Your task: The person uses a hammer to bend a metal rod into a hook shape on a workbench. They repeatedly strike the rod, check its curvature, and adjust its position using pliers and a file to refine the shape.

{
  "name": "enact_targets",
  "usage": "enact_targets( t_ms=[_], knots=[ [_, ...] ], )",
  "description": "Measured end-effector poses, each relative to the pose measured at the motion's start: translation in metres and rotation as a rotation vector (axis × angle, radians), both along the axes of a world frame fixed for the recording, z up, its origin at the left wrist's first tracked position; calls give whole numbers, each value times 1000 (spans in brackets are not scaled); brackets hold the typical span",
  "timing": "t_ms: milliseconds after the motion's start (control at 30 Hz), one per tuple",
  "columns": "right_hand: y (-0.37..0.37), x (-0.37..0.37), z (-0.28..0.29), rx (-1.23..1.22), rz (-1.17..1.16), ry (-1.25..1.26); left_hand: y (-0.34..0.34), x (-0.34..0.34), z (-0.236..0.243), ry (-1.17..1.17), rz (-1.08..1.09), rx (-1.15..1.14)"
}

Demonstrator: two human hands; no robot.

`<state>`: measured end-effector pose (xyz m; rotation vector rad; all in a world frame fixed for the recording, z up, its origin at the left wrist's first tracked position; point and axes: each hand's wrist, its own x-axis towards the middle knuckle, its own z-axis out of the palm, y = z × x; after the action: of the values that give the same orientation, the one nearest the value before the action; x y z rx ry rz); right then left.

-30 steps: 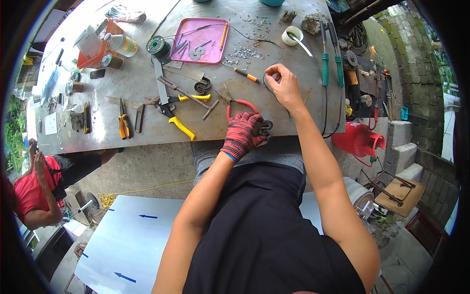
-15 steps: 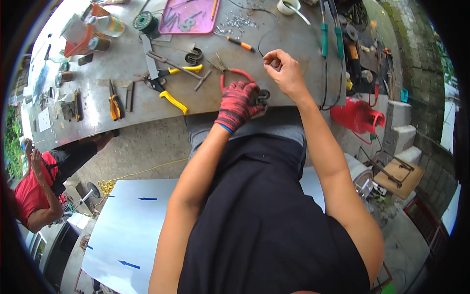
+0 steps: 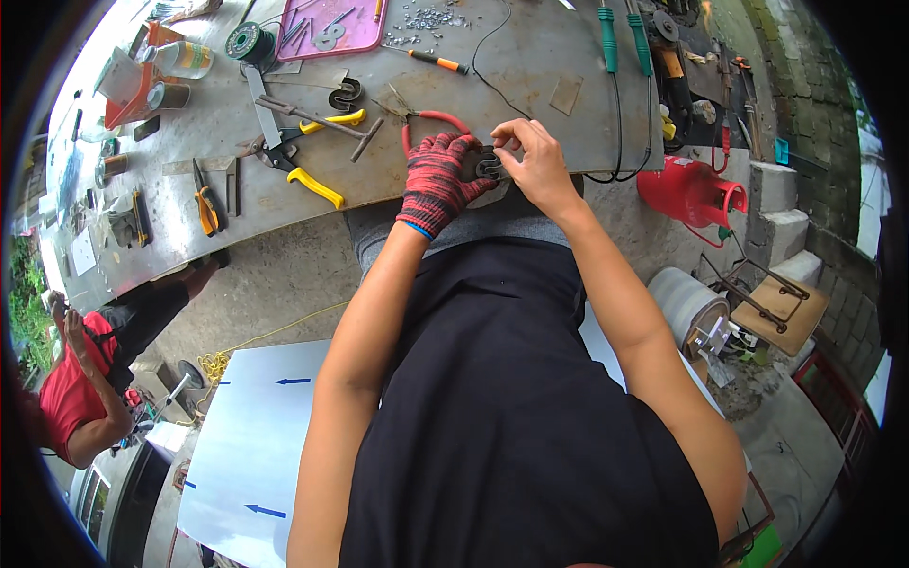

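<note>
My left hand (image 3: 437, 180), in a red and black knit glove, grips a small dark metal part (image 3: 488, 168) at the near edge of the grey metal workbench (image 3: 530, 66). My bare right hand (image 3: 535, 161) pinches the same part from the right, fingers closed on it. Red-handled pliers (image 3: 431, 121) lie just behind the gloved hand. Yellow-handled snips (image 3: 308, 166) rest to the left of it.
A pink tray (image 3: 336, 24) of parts, loose screws, an orange-handled screwdriver (image 3: 437, 61), two green-handled tools (image 3: 620, 38) and a solder spool (image 3: 248, 40) lie further back. A red can (image 3: 691, 194) stands at right. A person in red (image 3: 80, 398) crouches at left beside a white sheet (image 3: 256, 435).
My right hand has come back from the middle of the bench to the near edge and closed on the part beside my gloved left hand. The view tilted downward.
</note>
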<state>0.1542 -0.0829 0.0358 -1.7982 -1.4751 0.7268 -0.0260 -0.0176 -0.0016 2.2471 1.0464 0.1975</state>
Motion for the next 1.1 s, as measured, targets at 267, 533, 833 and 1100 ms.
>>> enact_targets(
  t_ms=[267, 533, 833, 1100],
  knots=[
    [0, -2, -10, 29, 15, -30, -1, 1, 1, 1, 5, 16],
    [1, -1, -10, 13, -13, 38, 0, 0, 0, 19, -3, 21],
    [1, 13, -8, -12, -210, 329, -1, 0, 0, -12, -1, 12],
    [0, 63, -13, 108, -480, 255, -2, 1, -1, -21, 2, 11]
  ],
)
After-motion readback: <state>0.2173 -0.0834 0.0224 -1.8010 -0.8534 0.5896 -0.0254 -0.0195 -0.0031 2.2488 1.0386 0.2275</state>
